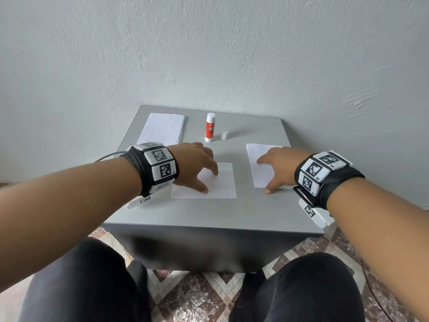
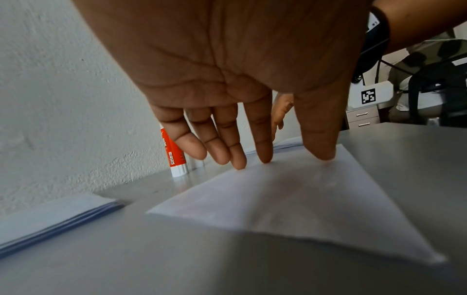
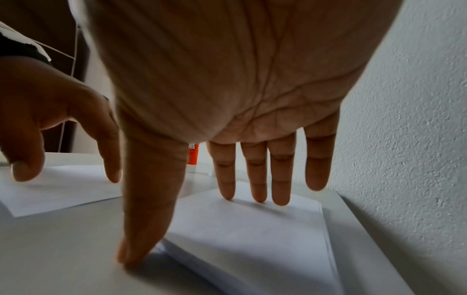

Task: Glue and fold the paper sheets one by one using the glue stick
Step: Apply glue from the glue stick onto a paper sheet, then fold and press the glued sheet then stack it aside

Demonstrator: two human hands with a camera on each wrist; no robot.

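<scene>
A person's left hand (image 1: 193, 163) lies spread, fingers straight, w/ fingertips (image 2: 264, 157) pressing a single paper sheet (image 1: 221, 182) at the centre of the grey worktop (image 1: 209, 212); it grips nothing. The right hand (image 1: 278, 166) is likewise flat and splayed, fingers straight, resting on a small stack of sheets (image 1: 255, 156) at the worktop's right side, thumb tip (image 3: 131, 255) down at the stack's near-left corner; nothing is clasped. Both wrists carry black bands w/ white marker tiles (image 1: 162, 163).

Beyond the hands, approx. mid-worktop toward the back, the glue stick (image 1: 210, 127) stands upright, uncapped, red label w/ white ends. Its cap (image 1: 226, 135) lies just to its right, apart from it. At the back left lies another paper stack (image 1: 162, 127), well clear of the left hand.

The worktop sits against a pale textured wall (image 1: 209, 54). Below its front edge the person's dark-trousered knees (image 1: 81, 280) show over a patterned tile floor (image 1: 197, 296). In the left wrist view, a drawer unit (image 2: 362, 117) and a dark chair (image 2: 434, 91) stand in the room's background.
</scene>
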